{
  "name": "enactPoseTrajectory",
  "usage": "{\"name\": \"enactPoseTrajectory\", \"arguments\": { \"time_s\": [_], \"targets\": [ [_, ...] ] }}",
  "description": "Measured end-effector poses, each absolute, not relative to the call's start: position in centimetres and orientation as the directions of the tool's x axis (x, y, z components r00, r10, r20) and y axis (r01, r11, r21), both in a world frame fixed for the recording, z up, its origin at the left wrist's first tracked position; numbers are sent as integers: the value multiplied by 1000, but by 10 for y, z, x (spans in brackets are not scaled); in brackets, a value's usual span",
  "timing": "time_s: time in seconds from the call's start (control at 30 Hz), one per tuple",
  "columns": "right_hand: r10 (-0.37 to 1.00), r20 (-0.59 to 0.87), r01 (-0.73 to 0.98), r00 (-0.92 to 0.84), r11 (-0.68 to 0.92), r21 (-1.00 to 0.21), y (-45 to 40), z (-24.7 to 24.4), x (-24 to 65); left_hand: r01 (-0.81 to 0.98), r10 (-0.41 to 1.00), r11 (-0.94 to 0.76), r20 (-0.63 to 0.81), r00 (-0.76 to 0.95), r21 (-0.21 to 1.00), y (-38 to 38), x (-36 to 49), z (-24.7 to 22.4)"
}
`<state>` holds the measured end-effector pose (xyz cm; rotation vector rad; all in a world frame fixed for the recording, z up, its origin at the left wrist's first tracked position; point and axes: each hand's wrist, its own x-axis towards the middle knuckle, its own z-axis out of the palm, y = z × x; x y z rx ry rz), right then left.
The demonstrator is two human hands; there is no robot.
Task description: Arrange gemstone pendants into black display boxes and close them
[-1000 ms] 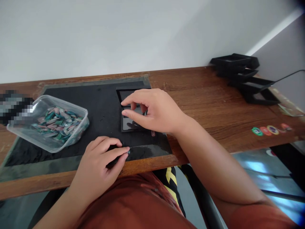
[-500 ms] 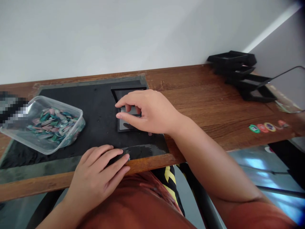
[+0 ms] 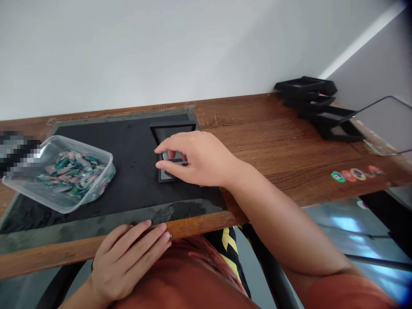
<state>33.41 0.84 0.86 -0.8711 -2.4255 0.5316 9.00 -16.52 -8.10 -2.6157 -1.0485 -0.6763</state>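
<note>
My right hand (image 3: 201,159) is over a small black case (image 3: 167,175) whose lid stands raised at the back. Its thumb and forefinger are apart at the case's left side, with nothing visible between them. Part of the case is hidden under the hand. My left hand (image 3: 131,259) lies at the front table edge, fingers bent and close together. A tiny bluish bit (image 3: 170,236) shows at its fingertips; the rest of what it holds is hidden. To the left, a clear plastic tub (image 3: 111,159) holds several teal, pink and pale flat pieces (image 3: 74,171).
The case and tub are on a black mat (image 3: 128,146) on the wooden table (image 3: 244,128). Stacked black trays (image 3: 325,107) stand at the back right. Several round coloured stickers (image 3: 357,174) lie near the right front edge. A blurred-out object is at the far left.
My left hand has moved down and left, from over the mat's front to the table edge. My right hand keeps its pose over the case. The whole view has shifted slightly.
</note>
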Motion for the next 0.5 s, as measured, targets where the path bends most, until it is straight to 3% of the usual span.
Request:
{"name": "enactPoseTrajectory", "arguments": {
  "time_s": [0.17, 0.5],
  "targets": [
    [667, 310, 469, -677, 716, -516, 7, 8, 333, 691, 599, -723, 492, 632, -8, -174, 84, -84],
    [687, 250, 504, -682, 690, -519, 7, 8, 333, 715, 591, -698, 537, 603, -35, -178, 85, -90]
  ]
}}
